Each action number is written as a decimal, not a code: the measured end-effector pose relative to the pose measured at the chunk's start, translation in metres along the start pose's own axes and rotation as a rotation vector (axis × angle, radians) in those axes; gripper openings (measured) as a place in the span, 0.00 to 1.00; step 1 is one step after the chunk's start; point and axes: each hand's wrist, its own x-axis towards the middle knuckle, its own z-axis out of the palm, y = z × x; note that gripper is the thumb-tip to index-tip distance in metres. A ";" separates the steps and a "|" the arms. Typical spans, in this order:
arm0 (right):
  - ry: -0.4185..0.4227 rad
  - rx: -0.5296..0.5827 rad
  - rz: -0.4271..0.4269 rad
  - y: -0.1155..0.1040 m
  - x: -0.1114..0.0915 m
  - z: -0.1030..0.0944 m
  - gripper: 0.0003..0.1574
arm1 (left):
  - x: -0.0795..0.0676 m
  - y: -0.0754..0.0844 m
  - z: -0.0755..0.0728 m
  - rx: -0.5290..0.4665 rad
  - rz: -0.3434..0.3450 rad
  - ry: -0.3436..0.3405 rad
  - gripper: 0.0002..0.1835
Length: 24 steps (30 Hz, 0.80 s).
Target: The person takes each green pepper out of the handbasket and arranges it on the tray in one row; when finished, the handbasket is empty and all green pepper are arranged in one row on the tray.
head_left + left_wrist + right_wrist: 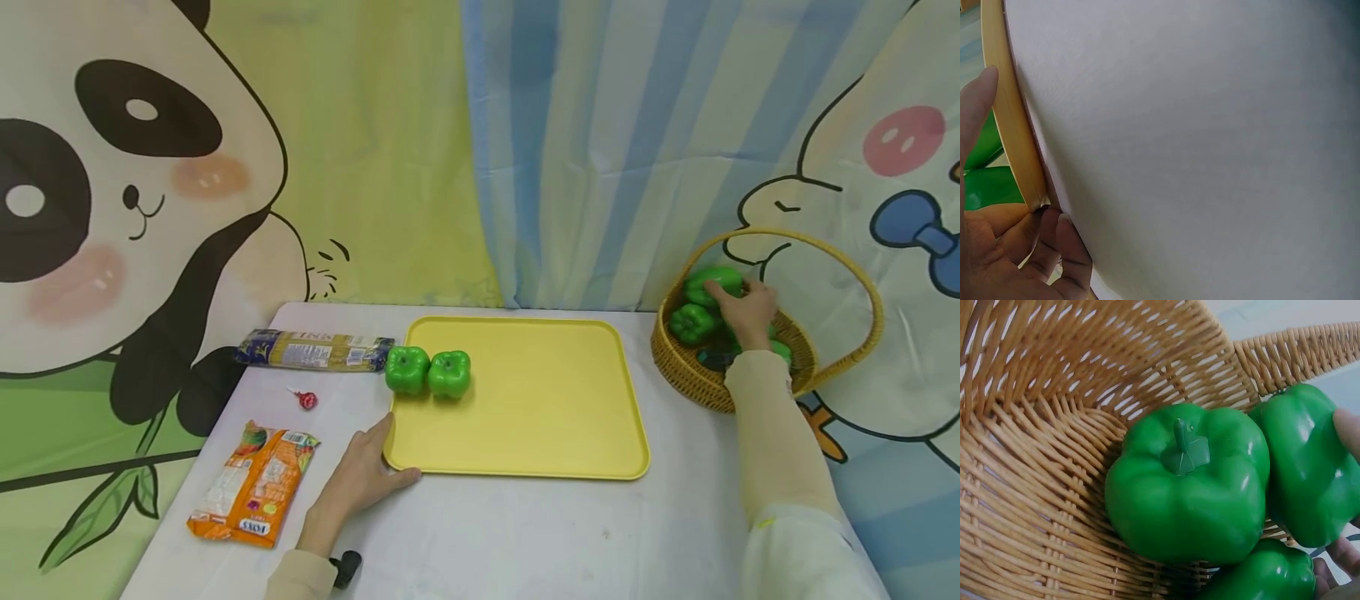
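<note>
My left hand holds the near left corner of a yellow tray, thumb along the front rim and fingers at the left side. In the left wrist view those fingers curl at the rim's corner. Two green bell peppers sit side by side at the tray's left edge, the outer one overlapping the rim. Inside a wicker basket on the right, my right hand grips a glossy green bell pepper. Another bell pepper lies beside it, stem showing, with one more below, partly hidden.
Behind the tray's left corner lies a long pack of pasta. A red lollipop and an orange snack bag are on the left of the white table. The basket's tall handle arches over to the right. Printed curtains hang behind.
</note>
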 end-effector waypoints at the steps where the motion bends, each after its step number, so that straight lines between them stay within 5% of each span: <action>1: 0.002 0.005 0.000 0.000 0.000 0.001 0.64 | 0.000 -0.001 0.000 0.000 0.001 0.001 0.63; 24: 0.187 0.144 -0.033 -0.006 -0.027 -0.009 0.56 | 0.000 -0.003 -0.002 0.007 0.012 -0.001 0.63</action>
